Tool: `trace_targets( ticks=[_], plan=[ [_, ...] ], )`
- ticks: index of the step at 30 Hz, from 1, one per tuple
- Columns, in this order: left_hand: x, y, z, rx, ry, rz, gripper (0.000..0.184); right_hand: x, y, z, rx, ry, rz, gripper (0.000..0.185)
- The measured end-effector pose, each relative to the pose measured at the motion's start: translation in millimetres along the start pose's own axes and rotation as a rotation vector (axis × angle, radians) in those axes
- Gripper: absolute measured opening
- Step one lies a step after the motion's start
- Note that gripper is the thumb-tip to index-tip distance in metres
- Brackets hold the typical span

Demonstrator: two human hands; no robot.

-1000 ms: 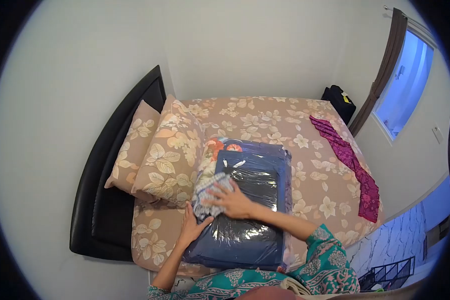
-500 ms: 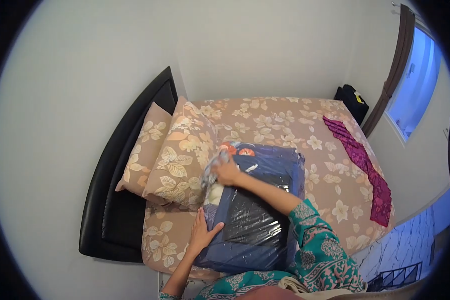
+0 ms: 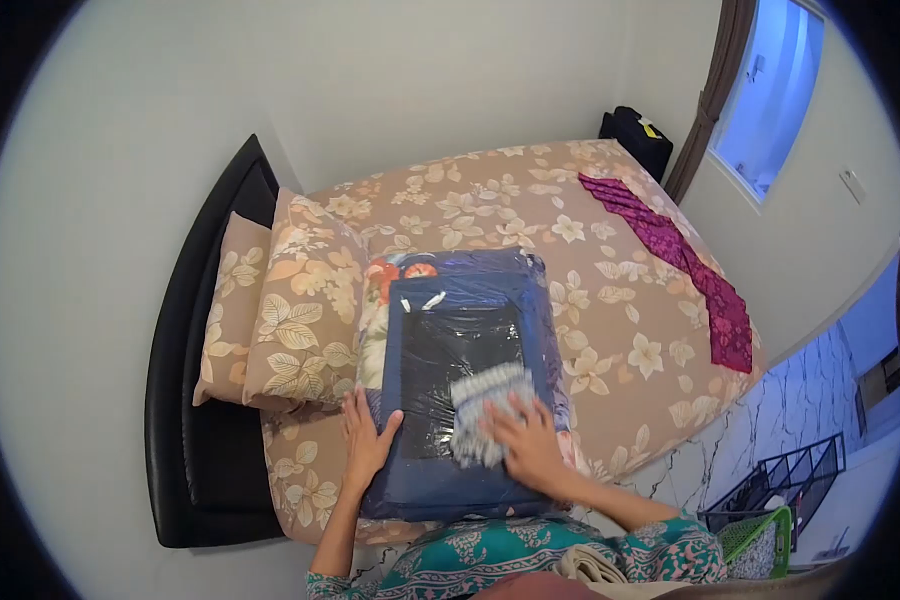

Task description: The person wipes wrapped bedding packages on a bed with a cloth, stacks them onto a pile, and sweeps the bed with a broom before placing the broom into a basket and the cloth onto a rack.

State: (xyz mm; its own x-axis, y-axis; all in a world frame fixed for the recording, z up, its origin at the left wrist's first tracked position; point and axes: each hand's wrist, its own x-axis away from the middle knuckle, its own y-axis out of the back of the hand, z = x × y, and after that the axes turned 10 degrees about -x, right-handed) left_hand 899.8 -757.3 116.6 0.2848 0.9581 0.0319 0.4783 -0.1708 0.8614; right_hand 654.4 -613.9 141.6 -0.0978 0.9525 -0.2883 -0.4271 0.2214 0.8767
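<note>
On the bed (image 3: 620, 320) lies the pack (image 3: 460, 335), probably best wiped in flat, even strokes with the cloth (image 3: 475, 395) under the right hand (image 3: 532, 445), grip unclear, while the left hand (image 3: 368, 447), fingers spread, rests at its edge.

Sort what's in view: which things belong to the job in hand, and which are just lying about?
In the job:
grey-white cloth, under the right hand
plastic-wrapped package, touched by the left hand

Just lying about:
pillows
purple cloth
black bag
green basket
</note>
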Motion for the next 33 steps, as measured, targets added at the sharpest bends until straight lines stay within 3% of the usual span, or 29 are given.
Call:
trace_targets(
  ticks=[3, 4, 6, 7, 9, 10, 12, 15, 18, 21, 25, 26, 28, 31, 33],
  plan=[
    [-0.7, -0.5, -42.9, -0.192, -0.096, 0.002, 0.090, 11.4, 19.3, 0.0, -0.162, -0.174, 0.075, 0.058],
    [0.8, -3.4, -56.6, -0.300, -0.162, -0.011, 0.088, -4.0, 17.4, -18.5, -0.090, -0.213, -0.034, 0.058],
    [6.7, -11.3, -77.0, -0.381, -0.235, -0.016, 0.086, -55.1, 5.7, -79.1, -0.055, -0.271, -0.218, 0.058],
    [12.2, -15.3, -84.8, -0.456, -0.296, -0.030, 0.085, -86.4, 7.3, -108.1, -0.158, -0.418, -0.160, 0.059],
    [22.7, -25.9, -93.6, -0.483, -0.343, -0.047, 0.081, -138.5, -42.9, -204.2, -0.476, -0.479, -0.350, 0.059],
    [27.7, -28.5, -96.8, -0.471, -0.354, -0.055, 0.080, -132.7, -51.0, -211.9, -0.483, -0.481, -0.353, 0.059],
    [25.8, -27.8, -99.9, -0.476, -0.379, -0.085, 0.078, -128.3, -57.4, -215.6, -0.516, -0.341, -0.298, 0.065],
    [28.9, -31.9, -97.7, -0.473, -0.320, -0.076, 0.076, -32.9, -41.6, -151.3, -0.776, -0.228, -0.246, 0.064],
    [31.4, -31.3, -93.0, -0.497, -0.306, -0.085, 0.076, 66.9, -22.1, -89.6, -0.600, -0.111, -0.049, 0.065],
    [32.3, -33.4, -92.3, -0.510, -0.310, -0.098, 0.075, 80.6, -11.3, -99.1, -0.378, -0.079, 0.057, 0.061],
    [30.6, -34.8, -96.6, -0.526, -0.319, -0.108, 0.074, -51.2, -70.2, -195.9, -0.496, -0.316, -0.288, 0.087],
    [32.0, -35.8, -96.9, -0.538, -0.307, -0.107, 0.074, -86.4, -58.7, -204.4, -0.418, -0.353, -0.324, 0.079],
    [30.9, -37.1, -98.1, -0.528, -0.318, -0.122, 0.074, -144.0, -34.1, -209.9, -0.753, -0.582, -0.310, 0.084],
    [31.8, -28.1, -96.2, -0.503, -0.315, -0.092, 0.074, -162.2, -31.9, -192.4, -0.731, -0.631, -0.318, 0.085],
    [33.3, -8.7, -77.1, -0.299, -0.291, -0.050, 0.069, -116.8, -43.7, -166.2, -0.451, -0.174, -0.301, 0.070]
  ],
)
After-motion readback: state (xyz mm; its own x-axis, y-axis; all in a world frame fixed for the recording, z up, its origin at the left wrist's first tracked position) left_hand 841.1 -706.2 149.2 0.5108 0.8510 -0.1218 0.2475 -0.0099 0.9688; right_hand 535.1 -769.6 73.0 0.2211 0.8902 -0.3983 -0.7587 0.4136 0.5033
